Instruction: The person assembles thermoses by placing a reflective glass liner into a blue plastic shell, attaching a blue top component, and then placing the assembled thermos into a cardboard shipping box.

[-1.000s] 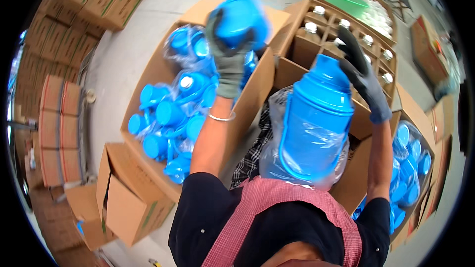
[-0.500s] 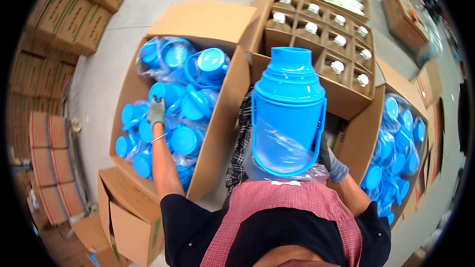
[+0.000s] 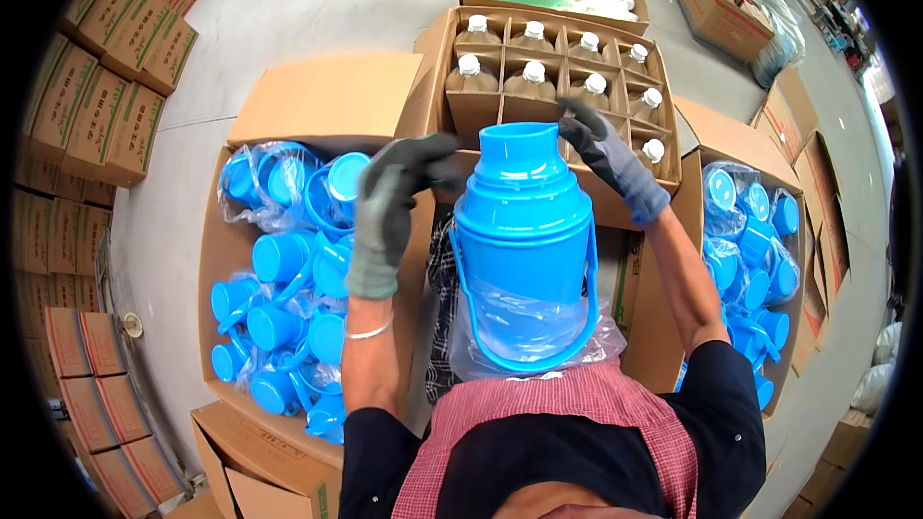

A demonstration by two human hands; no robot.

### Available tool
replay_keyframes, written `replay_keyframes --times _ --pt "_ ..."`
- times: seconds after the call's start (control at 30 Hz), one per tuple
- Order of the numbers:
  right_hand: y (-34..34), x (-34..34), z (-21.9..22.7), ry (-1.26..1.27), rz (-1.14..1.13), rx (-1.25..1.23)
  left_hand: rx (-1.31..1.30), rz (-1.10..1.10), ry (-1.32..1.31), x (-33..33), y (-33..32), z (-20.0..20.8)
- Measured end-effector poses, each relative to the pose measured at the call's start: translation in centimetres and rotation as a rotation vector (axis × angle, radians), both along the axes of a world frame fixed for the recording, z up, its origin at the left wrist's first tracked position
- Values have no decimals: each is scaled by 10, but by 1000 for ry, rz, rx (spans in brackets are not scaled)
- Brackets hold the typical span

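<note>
The blue flask (image 3: pixel 524 264) sits mid-view, neck toward 12 o'clock; at its 10 o'clock the blurred grip of the left hand (image 3: pixel 386 216) is released, and at 1 o'clock I cannot tell whether that of the right hand (image 3: pixel 617 159) pinches the lip. Unsteadied, the flask could slip or tip, as the bag (image 3: pixel 615 338) around its base looks slick. Its glossy, likely plastic shell steps in rounded rings, against crinkled clear film and checked apron (image 3: pixel 577 392) cloth.

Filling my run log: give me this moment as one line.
blue flask casing: lower part in clear plastic; left hand: gloved, open, left of casing; right hand: at casing's rim, contact unclear; bottles: in divided carton beyond
</note>
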State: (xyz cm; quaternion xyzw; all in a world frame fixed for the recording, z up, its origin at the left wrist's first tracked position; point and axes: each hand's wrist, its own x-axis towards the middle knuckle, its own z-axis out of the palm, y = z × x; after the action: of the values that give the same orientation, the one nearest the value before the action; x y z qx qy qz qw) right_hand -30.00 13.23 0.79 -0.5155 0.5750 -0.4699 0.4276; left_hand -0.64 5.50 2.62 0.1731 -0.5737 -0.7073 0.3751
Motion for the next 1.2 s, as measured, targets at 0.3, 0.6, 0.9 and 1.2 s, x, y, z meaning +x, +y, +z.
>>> replay_keyframes --times 0.3,0.6,0.9,1.2 --pt "-28 -21 -27 579 -13 -565 204 -179 331 -9 -30 -26" --pt "-33 -11 -42 66 -1 -79 155 112 59 -30 -45 -24" --pt "-45 9 -29 -331 228 -71 287 -86 -235 -54 -61 -48" --pt "-116 -26 13 328 287 -798 -1073 141 -256 -97 -99 11"
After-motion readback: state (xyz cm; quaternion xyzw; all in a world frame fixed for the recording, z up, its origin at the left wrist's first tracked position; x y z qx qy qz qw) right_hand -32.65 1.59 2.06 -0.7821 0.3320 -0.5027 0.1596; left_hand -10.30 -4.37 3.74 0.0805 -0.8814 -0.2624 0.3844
